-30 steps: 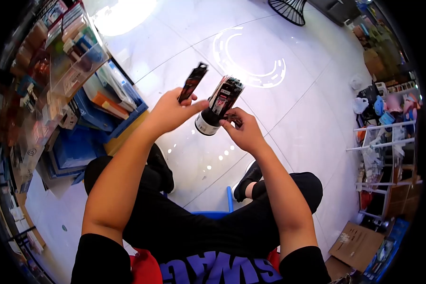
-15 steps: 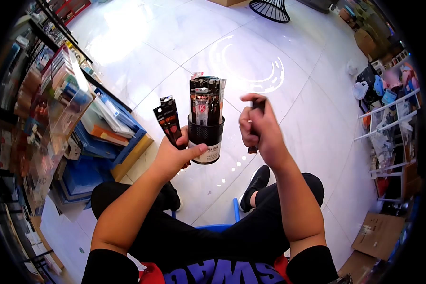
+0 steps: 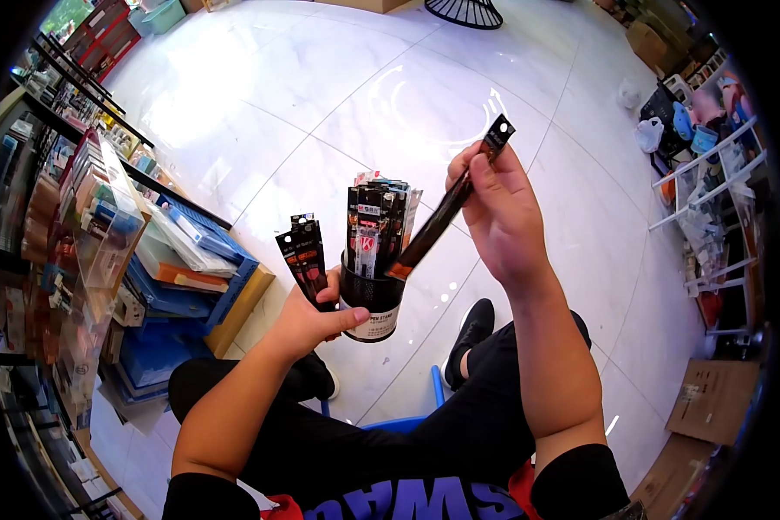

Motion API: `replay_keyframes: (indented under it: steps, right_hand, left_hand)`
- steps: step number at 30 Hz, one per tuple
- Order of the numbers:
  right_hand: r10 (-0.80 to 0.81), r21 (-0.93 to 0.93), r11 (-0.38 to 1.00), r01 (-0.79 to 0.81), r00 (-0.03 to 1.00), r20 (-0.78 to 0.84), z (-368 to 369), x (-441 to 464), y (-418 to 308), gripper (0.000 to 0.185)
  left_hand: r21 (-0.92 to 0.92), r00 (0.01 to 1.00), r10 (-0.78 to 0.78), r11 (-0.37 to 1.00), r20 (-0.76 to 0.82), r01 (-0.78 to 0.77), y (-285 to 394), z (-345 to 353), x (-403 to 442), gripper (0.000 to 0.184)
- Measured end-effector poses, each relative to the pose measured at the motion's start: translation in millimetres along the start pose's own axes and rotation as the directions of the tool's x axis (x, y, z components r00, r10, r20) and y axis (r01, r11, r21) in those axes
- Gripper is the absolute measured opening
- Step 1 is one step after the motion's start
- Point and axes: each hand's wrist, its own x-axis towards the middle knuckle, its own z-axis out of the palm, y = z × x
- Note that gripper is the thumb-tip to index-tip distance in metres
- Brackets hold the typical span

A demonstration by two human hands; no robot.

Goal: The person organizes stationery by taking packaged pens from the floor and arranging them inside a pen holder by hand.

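Note:
My left hand [image 3: 312,316] is closed on a black mesh pen holder [image 3: 370,292] with a white label reading "PEN STAND". The same hand also grips several slim black packets [image 3: 302,256], which fan out left of the holder. Standing upright in the holder are several narrow packets [image 3: 374,217], mostly black with some white and red print. Pinched between the thumb and fingers of my right hand [image 3: 500,204] is one long black packet [image 3: 442,217] with an orange end. It slants down to the left, its lower tip beside the holder's rim; whether they touch I cannot tell.
On the left, a shelf [image 3: 104,217] holds boxed goods, with blue folders [image 3: 169,347] stacked beside it. To the right stand a white rack [image 3: 711,208] and cardboard boxes [image 3: 715,400]. A black wire stand [image 3: 466,12] is on the tiled floor ahead.
My right hand has turned and risen slightly, and the long packet in it now points toward the holder. The left hand with the holder and packets sits lower in view.

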Motion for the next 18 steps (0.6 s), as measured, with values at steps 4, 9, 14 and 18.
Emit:
replay_keyframes:
  steps: [4, 9, 14, 18]
  right_hand:
    - [-0.018, -0.239, 0.971, 0.014, 1.000, -0.015, 11, -3, 2, 0.021]
    - [-0.033, -0.620, 0.780, 0.087, 0.995, 0.097, 16, -6, 4, 0.032]
    - [-0.037, -0.868, 0.466, 0.173, 0.984, 0.176, 34, -14, -1, 0.081]
    - [0.009, -0.874, 0.461, 0.152, 0.984, 0.176, 33, -14, -1, 0.102]
  left_hand:
    - [-0.014, 1.000, -0.001, 1.000, 0.025, 0.002, 1, 1, -2, 0.063]
    - [-0.055, 0.999, -0.015, 0.998, 0.046, 0.017, 0, -1, -3, 0.063]
    - [-0.039, 0.998, -0.024, 0.999, 0.054, 0.026, 4, -3, -5, 0.061]
    - [-0.009, 0.996, -0.052, 0.999, 0.077, 0.053, 14, 0, -7, 0.060]
